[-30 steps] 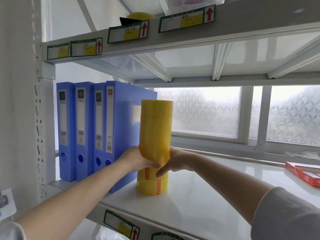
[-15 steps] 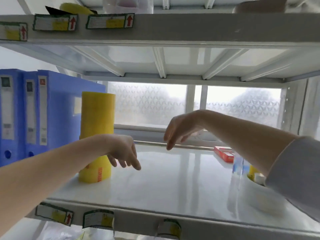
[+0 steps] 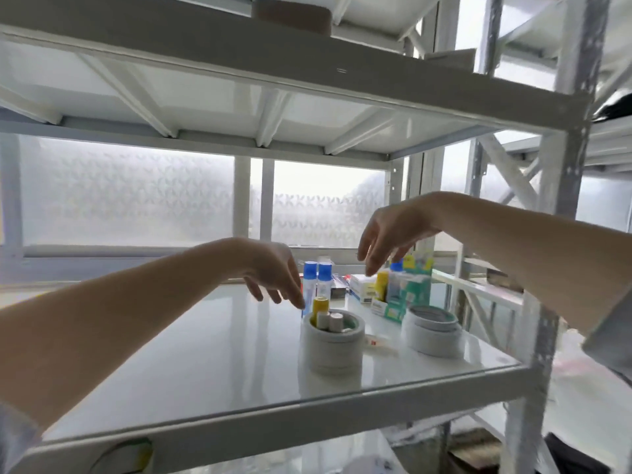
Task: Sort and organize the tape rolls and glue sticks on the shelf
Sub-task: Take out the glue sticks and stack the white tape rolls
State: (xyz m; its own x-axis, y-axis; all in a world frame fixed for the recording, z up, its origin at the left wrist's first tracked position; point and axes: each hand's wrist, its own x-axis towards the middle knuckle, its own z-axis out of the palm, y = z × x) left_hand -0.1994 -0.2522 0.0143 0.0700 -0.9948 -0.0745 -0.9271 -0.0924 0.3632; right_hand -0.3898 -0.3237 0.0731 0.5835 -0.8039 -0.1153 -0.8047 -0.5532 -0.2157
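Over the white shelf both hands hang loose and hold nothing — the left hand has its fingertips just above the near stack of white tape rolls, which has glue sticks standing in its core. The right hand hovers higher, over the blue-capped bottles and boxes behind. A second tape stack sits to the right, below that hand.

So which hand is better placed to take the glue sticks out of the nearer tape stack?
Probably the left hand: its open fingers hover just above the glue sticks inside the nearer tape stack. The right hand hangs higher, over the boxes.
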